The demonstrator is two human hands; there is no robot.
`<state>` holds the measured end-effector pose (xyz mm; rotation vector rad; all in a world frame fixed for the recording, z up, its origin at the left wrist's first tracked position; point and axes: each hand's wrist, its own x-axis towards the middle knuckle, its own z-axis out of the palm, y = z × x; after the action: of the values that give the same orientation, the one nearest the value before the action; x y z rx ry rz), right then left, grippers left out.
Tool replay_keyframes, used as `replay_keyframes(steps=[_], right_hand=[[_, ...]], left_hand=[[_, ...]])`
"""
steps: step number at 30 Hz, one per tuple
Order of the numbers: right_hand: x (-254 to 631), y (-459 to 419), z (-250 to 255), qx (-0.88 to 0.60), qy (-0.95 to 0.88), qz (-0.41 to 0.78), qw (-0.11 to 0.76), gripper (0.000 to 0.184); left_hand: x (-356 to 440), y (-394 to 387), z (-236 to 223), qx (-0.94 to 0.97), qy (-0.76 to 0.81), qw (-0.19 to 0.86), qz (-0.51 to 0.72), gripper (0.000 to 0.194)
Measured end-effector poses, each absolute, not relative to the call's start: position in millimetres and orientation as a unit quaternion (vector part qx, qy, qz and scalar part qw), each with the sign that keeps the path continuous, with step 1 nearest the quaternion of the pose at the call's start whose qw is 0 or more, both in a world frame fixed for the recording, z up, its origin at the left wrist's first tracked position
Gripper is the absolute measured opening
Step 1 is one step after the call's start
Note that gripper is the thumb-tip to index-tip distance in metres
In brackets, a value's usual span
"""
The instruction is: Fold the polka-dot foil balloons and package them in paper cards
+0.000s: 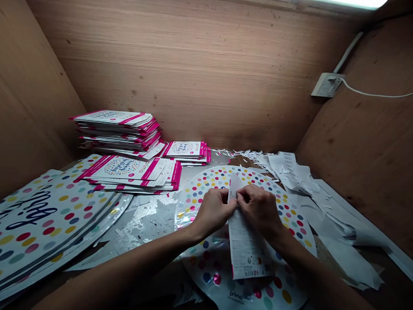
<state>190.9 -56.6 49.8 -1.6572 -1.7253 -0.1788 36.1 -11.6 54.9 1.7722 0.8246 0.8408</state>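
A flat foil balloon (202,263) with coloured dots lies on the table in front of me. Above it I hold a white printed card sleeve (245,247) with a pink edge, its long side running toward me. My left hand (215,209) pinches the sleeve's left edge near the far end. Close beside it, my right hand (260,209) has its thumb and fingers closed at the sleeve's right side. Whether anything small is between the right fingertips is hidden.
Stacks of pink and white printed packets (119,134) stand at the back left, with more packets (134,173) in front. Several dotted foil balloons (55,213) are piled at left. Paper strips (326,222) and scraps lie right. Wooden walls (212,74) enclose the table; a socket (327,84) is mounted right.
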Motion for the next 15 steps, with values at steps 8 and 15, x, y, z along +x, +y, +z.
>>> replay_keyframes(steps=[8, 15], right_hand=[[199.2, -55.9, 57.8, -0.639, -0.640, 0.025, 0.426, 0.010], [234.2, -40.4, 56.3, -0.614, -0.553, 0.173, 0.536, 0.021]], left_hand=[[33.1, -7.6, 55.6, 0.732, 0.323, 0.501, 0.330, 0.023], [32.3, 2.4, 64.4, 0.682, 0.314, 0.570, 0.335, 0.020]])
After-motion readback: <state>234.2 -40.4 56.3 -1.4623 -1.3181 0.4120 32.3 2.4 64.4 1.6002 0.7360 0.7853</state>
